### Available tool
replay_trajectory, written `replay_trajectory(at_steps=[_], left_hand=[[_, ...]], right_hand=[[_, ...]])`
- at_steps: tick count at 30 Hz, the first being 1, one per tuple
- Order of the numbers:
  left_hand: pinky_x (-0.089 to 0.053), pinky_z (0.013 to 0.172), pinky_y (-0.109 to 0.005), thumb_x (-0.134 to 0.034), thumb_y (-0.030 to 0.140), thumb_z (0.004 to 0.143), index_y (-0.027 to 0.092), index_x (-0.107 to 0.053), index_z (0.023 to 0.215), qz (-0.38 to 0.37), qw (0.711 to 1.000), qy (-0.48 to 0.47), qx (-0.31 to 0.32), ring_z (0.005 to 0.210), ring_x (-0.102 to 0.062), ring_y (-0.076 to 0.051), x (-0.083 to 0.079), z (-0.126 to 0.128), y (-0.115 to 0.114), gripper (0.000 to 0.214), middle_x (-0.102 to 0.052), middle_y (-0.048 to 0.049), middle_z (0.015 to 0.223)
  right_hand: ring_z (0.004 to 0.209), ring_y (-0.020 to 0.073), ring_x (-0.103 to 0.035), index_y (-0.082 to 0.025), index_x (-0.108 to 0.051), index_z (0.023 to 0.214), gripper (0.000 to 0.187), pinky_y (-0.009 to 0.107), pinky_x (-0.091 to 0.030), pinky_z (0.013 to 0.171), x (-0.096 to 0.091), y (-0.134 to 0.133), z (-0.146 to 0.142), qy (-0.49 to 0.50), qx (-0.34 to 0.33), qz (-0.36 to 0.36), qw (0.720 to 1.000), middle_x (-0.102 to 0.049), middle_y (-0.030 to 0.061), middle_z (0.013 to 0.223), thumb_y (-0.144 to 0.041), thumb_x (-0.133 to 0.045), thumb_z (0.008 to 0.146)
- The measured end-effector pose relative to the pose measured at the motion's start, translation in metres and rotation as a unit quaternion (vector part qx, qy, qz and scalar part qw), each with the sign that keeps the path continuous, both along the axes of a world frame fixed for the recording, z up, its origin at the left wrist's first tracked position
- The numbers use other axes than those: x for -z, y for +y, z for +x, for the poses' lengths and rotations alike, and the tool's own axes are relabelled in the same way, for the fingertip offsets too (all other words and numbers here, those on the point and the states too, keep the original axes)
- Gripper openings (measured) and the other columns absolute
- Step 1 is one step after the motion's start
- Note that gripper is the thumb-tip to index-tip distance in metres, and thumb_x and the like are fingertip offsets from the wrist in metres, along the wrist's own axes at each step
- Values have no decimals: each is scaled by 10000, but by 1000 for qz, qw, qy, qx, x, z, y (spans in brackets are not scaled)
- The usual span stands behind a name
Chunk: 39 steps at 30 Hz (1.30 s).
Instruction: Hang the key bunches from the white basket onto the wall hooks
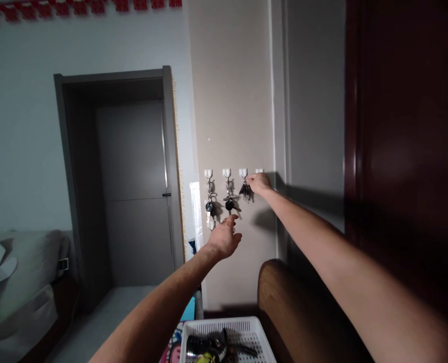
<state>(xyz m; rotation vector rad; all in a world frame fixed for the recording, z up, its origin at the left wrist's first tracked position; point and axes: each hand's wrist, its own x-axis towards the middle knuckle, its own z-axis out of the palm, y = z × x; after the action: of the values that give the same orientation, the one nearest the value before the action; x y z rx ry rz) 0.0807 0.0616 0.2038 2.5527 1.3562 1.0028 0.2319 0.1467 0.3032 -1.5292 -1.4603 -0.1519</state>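
My right hand pinches the top of a small bunch of dark keys at the third white wall hook. Its knuckles partly cover a fourth hook. Lower and to the left, my left hand has its fingers apart and holds nothing visible. Just above those fingertips hangs a second key bunch from a hook by a metal clasp. Another key bunch dangles from the leftmost hook.
Below my hands, a white plastic basket contains dark items and something yellow-green. A brown wooden chair back rises right of it. A grey door is at left, a dark red panel at right, and a pale cushion lower left.
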Motion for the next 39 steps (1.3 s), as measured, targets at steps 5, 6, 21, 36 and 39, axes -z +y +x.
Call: replay_trajectory(at_steps=[5,6,21,36,39], left_hand=[[-385,674,-222,-412,190,641,168,-346,1035,-43,999,-17,10,712,-503,-108,32,-18,-1,400,-475,-67,966],[-384,671,-220,-412,189,639,162,-363,1023,-60,998,-20,5,707,-503,-107,43,-24,-1,388,-477,-69,968],[-351,703,-224,-464,245,597,191,-503,893,-263,948,138,-119,828,-472,-156,200,-81,-39,304,-537,-43,915],[-367,598,-177,-408,113,579,181,-584,705,-265,956,115,-59,641,-492,-97,208,-63,-46,227,-576,3,714],[-363,633,-186,-410,122,590,181,-582,695,-231,966,100,-52,676,-484,-102,210,-60,-49,211,-566,-1,727]], right_hand=[[585,104,-519,-154,-561,810,240,187,-374,511,32,-6,9,77,-51,36,995,-589,51,756,-198,-366,677],[570,101,-518,-153,-551,825,247,188,-376,506,47,-10,9,88,-66,31,993,-587,48,751,-202,-357,680],[551,111,-495,-208,-598,665,162,189,-323,480,252,-102,-59,-319,-397,-332,794,-580,1,613,-236,-476,562],[648,150,-508,-223,-581,742,241,213,-320,497,276,-102,-57,-374,-355,-366,775,-574,19,722,-203,-539,505],[683,155,-510,-224,-565,818,318,215,-328,518,281,-102,-58,-376,-374,-353,771,-575,25,766,-178,-531,505]])
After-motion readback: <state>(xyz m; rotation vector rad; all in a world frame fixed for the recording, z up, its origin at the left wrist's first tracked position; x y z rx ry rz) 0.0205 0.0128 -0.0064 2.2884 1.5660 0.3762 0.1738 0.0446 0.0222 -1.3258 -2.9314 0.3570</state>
